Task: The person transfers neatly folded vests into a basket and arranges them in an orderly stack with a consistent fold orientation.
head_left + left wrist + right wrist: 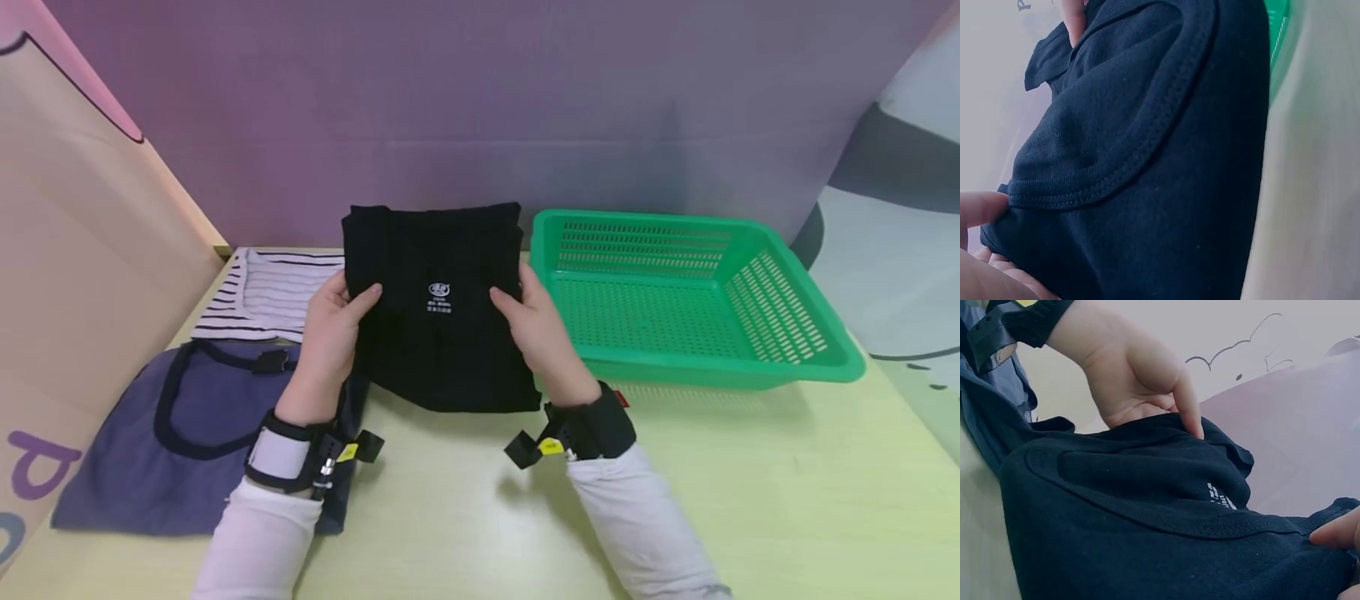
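Folded black garment (438, 308) held up off the pale table (465, 508), tilted toward the camera, small white print facing out; left hand (330, 329) pinching its left edge, thumb on the front, fingers behind; right hand (534, 321) pinching the right edge likewise. Just right of it, green slotted basket (795, 367); at left, striped shirt (270, 292) and blue-grey garment (127, 450) lying flat, the latter partly under the left wrist.
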A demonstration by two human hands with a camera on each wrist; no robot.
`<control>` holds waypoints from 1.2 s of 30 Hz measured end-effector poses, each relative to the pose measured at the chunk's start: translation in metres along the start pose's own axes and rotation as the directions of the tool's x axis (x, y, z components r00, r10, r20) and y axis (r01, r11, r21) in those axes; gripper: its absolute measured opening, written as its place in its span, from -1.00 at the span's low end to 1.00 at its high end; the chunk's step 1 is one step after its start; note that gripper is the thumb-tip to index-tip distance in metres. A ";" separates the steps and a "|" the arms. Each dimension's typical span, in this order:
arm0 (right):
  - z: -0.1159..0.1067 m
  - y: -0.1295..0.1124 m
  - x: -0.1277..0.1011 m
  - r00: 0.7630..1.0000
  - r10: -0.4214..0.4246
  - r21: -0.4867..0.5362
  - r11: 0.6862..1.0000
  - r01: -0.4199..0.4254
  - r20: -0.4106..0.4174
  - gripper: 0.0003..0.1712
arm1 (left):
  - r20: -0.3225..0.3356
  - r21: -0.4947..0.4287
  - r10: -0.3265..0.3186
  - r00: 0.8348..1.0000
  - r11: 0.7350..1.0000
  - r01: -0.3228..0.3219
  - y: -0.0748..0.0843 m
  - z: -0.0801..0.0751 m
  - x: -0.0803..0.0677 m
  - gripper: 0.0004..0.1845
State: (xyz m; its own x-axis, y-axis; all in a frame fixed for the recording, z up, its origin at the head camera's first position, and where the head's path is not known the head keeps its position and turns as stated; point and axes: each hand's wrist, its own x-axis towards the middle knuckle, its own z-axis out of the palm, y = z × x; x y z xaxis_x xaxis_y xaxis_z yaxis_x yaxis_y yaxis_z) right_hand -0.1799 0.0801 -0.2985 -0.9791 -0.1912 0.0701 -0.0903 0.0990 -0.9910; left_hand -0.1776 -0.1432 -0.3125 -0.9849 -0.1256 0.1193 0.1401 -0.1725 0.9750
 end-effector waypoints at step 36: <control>-0.026 -0.007 -0.011 0.995 0.014 0.090 0.996 -0.023 0.102 -0.29 | 0.364 -0.210 -0.164 0.917 0.944 0.253 0.012 -0.013 -0.003 -0.68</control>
State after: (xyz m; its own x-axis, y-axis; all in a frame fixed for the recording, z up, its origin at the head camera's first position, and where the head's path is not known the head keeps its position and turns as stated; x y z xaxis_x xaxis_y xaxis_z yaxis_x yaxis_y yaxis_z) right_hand -0.1732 0.1069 -0.2892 -0.9565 -0.2883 0.0440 -0.0504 0.0150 -0.9986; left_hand -0.1720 -0.1574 -0.3039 -0.9630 0.2690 0.0173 -0.0953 -0.3999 0.9116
